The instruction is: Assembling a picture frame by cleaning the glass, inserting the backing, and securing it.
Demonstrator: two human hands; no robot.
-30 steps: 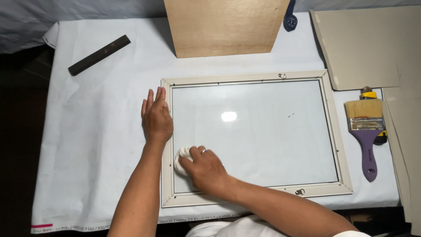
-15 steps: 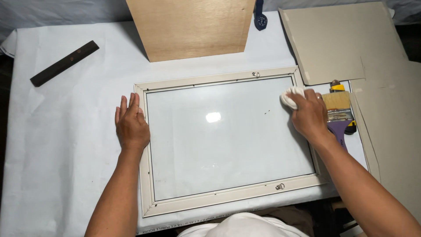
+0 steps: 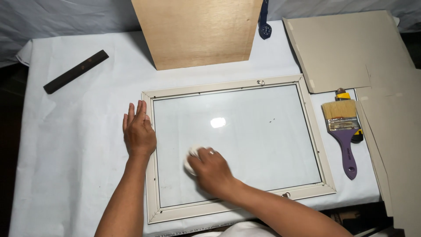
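Cream picture frame (image 3: 312, 131) lying flat on white-covered table (image 3: 66, 145), glass pane (image 3: 245, 136) facing up, bright spot of light reflected near its middle, two tiny dark specks to the right of that spot. Left hand (image 3: 139, 131) spread flat, palm down, fingers together and pointing away, resting across the frame's left rail with part of the palm on the cloth beside it; holding nothing. Right hand (image 3: 211, 170) curled down over a small white wad of cloth (image 3: 192, 154), pressing it onto the glass in the lower left part of the pane; only the wad's left edge visible past the knuckles, slightly blurred. Both forearms entering from the bottom edge, the right one crossing the frame's lower rail.

Beyond the frame's top rail, plywood board (image 3: 197, 30), its near edge just above the frame. Dark blue object (image 3: 264, 22) beside the board's right edge, kind not clear. Grey cardboard sheets (image 3: 351, 48) at upper right and down the right side, one corner touching the frame's top right corner. Paintbrush (image 3: 342, 127) with purple handle and pale bristles lying just right of the frame, bristles away, handle toward the near edge. Dark flat bar (image 3: 76, 71) lying at a slant at far left, well apart from the frame.
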